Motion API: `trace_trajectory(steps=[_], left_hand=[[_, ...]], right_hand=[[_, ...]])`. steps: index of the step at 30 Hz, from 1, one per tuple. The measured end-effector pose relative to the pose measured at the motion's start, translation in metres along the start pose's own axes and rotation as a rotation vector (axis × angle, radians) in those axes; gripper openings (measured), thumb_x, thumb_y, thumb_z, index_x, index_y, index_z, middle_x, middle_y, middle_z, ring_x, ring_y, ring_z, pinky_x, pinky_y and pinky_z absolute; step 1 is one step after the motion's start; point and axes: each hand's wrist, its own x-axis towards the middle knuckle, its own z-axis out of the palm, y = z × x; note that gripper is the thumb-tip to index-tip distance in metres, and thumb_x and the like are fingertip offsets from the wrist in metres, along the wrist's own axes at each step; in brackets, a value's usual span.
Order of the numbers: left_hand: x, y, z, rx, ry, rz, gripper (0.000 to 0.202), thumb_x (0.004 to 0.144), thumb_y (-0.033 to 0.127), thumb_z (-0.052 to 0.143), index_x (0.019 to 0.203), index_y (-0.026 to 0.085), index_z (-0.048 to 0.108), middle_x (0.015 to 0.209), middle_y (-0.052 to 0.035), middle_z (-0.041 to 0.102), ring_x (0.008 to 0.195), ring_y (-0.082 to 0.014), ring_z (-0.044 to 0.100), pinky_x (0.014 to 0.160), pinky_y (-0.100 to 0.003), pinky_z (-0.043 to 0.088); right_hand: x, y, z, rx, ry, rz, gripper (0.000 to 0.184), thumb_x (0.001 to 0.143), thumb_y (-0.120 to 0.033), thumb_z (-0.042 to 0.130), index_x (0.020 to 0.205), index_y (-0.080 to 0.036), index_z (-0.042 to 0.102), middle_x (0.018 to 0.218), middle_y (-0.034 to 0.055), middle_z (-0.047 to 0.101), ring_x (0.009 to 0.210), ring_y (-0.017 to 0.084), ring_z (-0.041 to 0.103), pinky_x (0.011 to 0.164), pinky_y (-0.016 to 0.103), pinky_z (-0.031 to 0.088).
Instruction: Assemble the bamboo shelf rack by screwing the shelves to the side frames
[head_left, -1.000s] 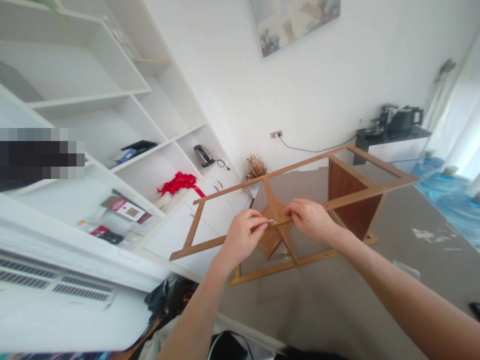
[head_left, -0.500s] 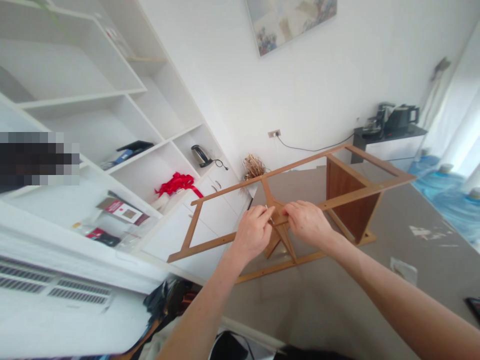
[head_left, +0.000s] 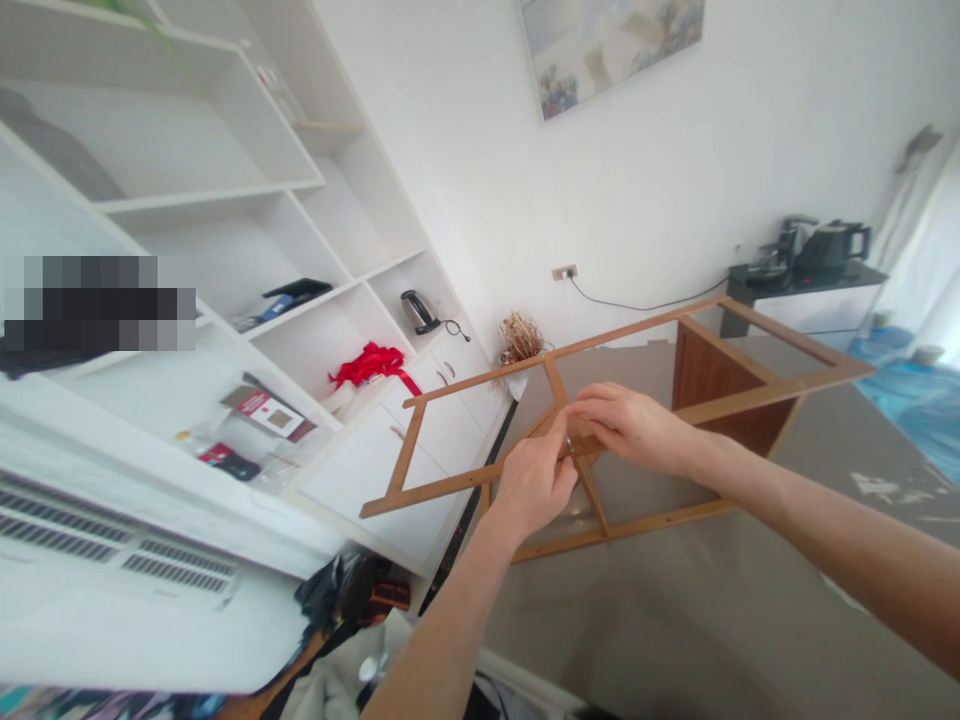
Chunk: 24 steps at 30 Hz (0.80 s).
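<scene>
A wooden frame (head_left: 442, 487) with long rails, crossbars and a brown panel (head_left: 697, 365) at its far right end lies on its side on a grey-brown table. My left hand (head_left: 534, 478) is closed at the middle joint of the frame, pinching a thin metal rod (head_left: 570, 443), of which only a short bit shows. Against its fingertips, just above the near upper rail, my right hand (head_left: 637, 425) is closed with fingers curled down. What sits between the right fingertips is hidden. A slanting brace (head_left: 592, 495) runs below both hands to the lower rail.
The table top (head_left: 660, 600) spreads beneath the frame, with torn white scraps (head_left: 892, 487) at right. White shelves (head_left: 225, 200) with a kettle (head_left: 420, 312) and red ribbon (head_left: 367, 364) stand left. Blue water bottles (head_left: 907, 385) and a black-topped cabinet (head_left: 817, 290) are at right.
My right hand has moved left along the rail until its fingers meet my left hand's. The left fingers have closed in over the joint, and the view has swung slightly left.
</scene>
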Motion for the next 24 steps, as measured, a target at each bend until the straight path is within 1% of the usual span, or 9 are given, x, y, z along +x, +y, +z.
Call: trace_trajectory(steps=[3,4,6,8,9,15,18,20,24], left_hand=[[-0.002,0.000,0.002,-0.078,0.049,-0.028,0.083,0.086,0.023,0.047,0.153,0.013,-0.001,0.098,-0.0081,0.068,0.087,-0.0235,0.064,0.079,-0.038,0.048],[-0.003,0.001,0.003,-0.096,0.061,-0.035,0.088,0.084,0.023,0.049,0.152,0.012,-0.006,0.100,-0.0087,0.068,0.089,-0.0240,0.064,0.080,-0.039,0.049],[-0.003,0.000,0.005,-0.109,0.077,-0.046,0.093,0.083,0.024,0.050,0.151,0.011,-0.011,0.104,-0.0110,0.067,0.093,-0.0255,0.064,0.081,-0.041,0.049],[-0.004,-0.001,0.006,-0.101,0.077,-0.052,0.094,0.083,0.026,0.051,0.151,0.010,-0.012,0.106,-0.0132,0.066,0.095,-0.0272,0.063,0.082,-0.042,0.050],[-0.004,-0.001,0.006,-0.094,0.072,-0.055,0.094,0.082,0.026,0.051,0.151,0.009,-0.012,0.106,-0.0136,0.066,0.096,-0.0277,0.063,0.082,-0.043,0.050],[-0.004,-0.003,0.007,-0.068,0.080,-0.066,0.094,0.081,0.024,0.051,0.151,0.010,-0.010,0.106,-0.0137,0.067,0.095,-0.0284,0.064,0.081,-0.044,0.051],[-0.004,-0.003,0.007,-0.066,0.079,-0.077,0.093,0.081,0.022,0.050,0.151,0.009,-0.010,0.104,-0.0132,0.067,0.093,-0.0279,0.065,0.079,-0.043,0.051],[-0.004,-0.003,0.008,-0.070,0.081,-0.080,0.093,0.081,0.022,0.050,0.151,0.009,-0.010,0.103,-0.0128,0.068,0.092,-0.0276,0.065,0.078,-0.042,0.052],[-0.004,-0.003,0.010,-0.054,0.094,-0.065,0.093,0.081,0.022,0.050,0.151,0.008,-0.009,0.099,-0.0125,0.068,0.089,-0.0283,0.065,0.077,-0.043,0.052]], right_hand=[[0.010,0.002,-0.008,-0.048,-0.088,-0.105,0.031,0.088,-0.011,0.045,0.109,-0.018,0.066,0.118,0.0105,0.064,0.108,0.021,0.059,0.094,0.037,0.048],[0.013,0.002,-0.010,-0.069,-0.120,-0.150,0.029,0.089,-0.013,0.046,0.109,-0.018,0.066,0.119,0.0108,0.064,0.110,0.022,0.058,0.095,0.037,0.047],[0.016,0.002,-0.012,-0.100,-0.182,-0.260,0.027,0.091,-0.017,0.048,0.110,-0.019,0.067,0.123,0.0108,0.063,0.116,0.023,0.055,0.100,0.039,0.045],[0.018,0.000,-0.014,-0.114,-0.234,-0.351,0.026,0.093,-0.020,0.048,0.111,-0.021,0.067,0.124,0.0101,0.063,0.121,0.023,0.052,0.103,0.041,0.042],[0.019,-0.001,-0.015,-0.120,-0.254,-0.372,0.026,0.094,-0.022,0.048,0.111,-0.022,0.067,0.123,0.0095,0.064,0.121,0.022,0.052,0.104,0.040,0.042],[0.027,-0.007,-0.020,-0.196,-0.319,-0.388,0.030,0.098,-0.029,0.043,0.117,-0.023,0.065,0.120,0.0100,0.064,0.113,0.022,0.056,0.098,0.039,0.044],[0.029,-0.008,-0.019,-0.243,-0.373,-0.453,0.030,0.099,-0.027,0.040,0.110,-0.020,0.067,0.117,0.0114,0.064,0.108,0.022,0.056,0.095,0.037,0.045],[0.031,-0.009,-0.018,-0.271,-0.421,-0.478,0.030,0.099,-0.026,0.040,0.108,-0.019,0.067,0.111,0.0111,0.066,0.102,0.021,0.057,0.091,0.036,0.045],[0.034,-0.013,-0.017,-0.284,-0.458,-0.449,0.029,0.098,-0.021,0.040,0.104,-0.018,0.068,0.101,0.0096,0.068,0.096,0.020,0.056,0.086,0.033,0.044]])
